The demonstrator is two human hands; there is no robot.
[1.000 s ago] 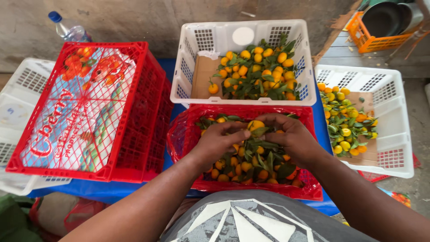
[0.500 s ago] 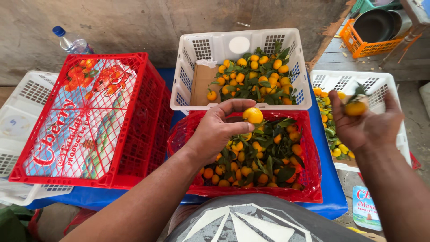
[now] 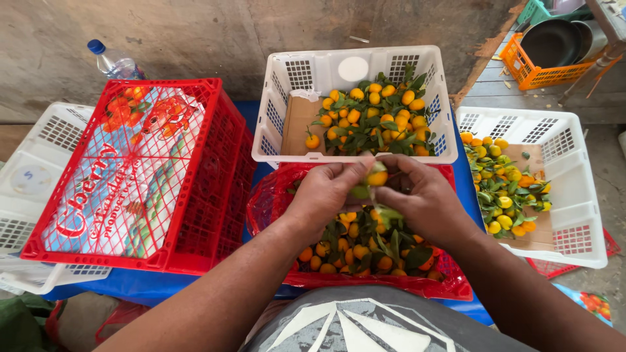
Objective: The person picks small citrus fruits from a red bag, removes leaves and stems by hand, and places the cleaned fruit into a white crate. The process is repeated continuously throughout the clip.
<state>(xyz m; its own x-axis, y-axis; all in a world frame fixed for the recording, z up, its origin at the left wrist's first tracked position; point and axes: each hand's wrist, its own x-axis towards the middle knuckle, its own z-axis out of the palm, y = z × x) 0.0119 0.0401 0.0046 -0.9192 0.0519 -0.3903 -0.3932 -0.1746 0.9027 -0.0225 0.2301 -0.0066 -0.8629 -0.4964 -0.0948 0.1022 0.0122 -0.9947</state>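
a rough grey concrete wall (image 3: 215, 32) runs across the top, in even daylight. a blue surface (image 3: 163, 287) shows beneath the crates. at the upper right lies a floor of grey planks (image 3: 502, 91), where an orange crate (image 3: 541, 73) holds dark pans, and bare concrete floor (image 3: 610, 176) continues down the right edge.

Your counter (image 3: 163, 287), blue top: red crates (image 3: 137, 176) (image 3: 365, 287), white baskets (image 3: 355, 78) (image 3: 574, 195) (image 3: 32, 176) rest on it.

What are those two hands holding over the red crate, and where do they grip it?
A small orange fruit, pinched at its sides between the fingertips of the left hand and right hand, with its green leaves hanging below.
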